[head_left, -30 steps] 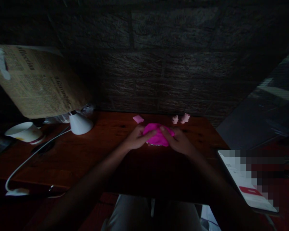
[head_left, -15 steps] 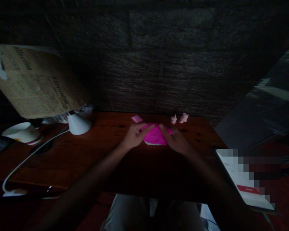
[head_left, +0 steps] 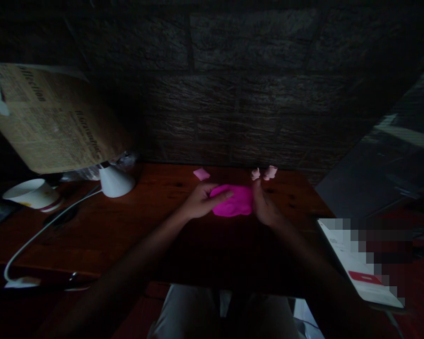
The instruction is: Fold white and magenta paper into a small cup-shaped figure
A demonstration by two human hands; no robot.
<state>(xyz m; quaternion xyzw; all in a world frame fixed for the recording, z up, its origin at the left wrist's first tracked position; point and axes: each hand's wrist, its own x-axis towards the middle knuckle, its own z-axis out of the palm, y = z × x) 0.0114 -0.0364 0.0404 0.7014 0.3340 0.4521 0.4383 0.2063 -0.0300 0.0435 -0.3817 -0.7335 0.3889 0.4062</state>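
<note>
A bright magenta lump of soft modelling clay point(head_left: 232, 202), smooth and dented, is between my hands above the brown wooden table point(head_left: 155, 197). My left hand point(head_left: 199, 201) is closed on its left side, the thumb lying across the top. At the right edge of the clay is my right hand point(head_left: 265, 205), its visible digits stretched forward and the thumb off the top. The lower fingers of both hands are hidden. Just beyond the left hand lies a small flat pink piece point(head_left: 201, 173). Two small pale pink figures, a shorter one point(head_left: 256, 173) and a taller one point(head_left: 270, 173), stand beyond the right hand.
To the left are a paper cup point(head_left: 33, 194), a lamp with a white cone base point(head_left: 117, 182) and newsprint-patterned shade point(head_left: 56, 122), and its white cable point(head_left: 53, 226). A dark brick wall point(head_left: 215, 94) rises behind. A partly blurred-out white sheet point(head_left: 356, 263) is at right.
My right thumb has come off the top of the clay, and that hand has shifted outward. The clay looks wider and flatter, and the white strip at its lower edge no longer shows.
</note>
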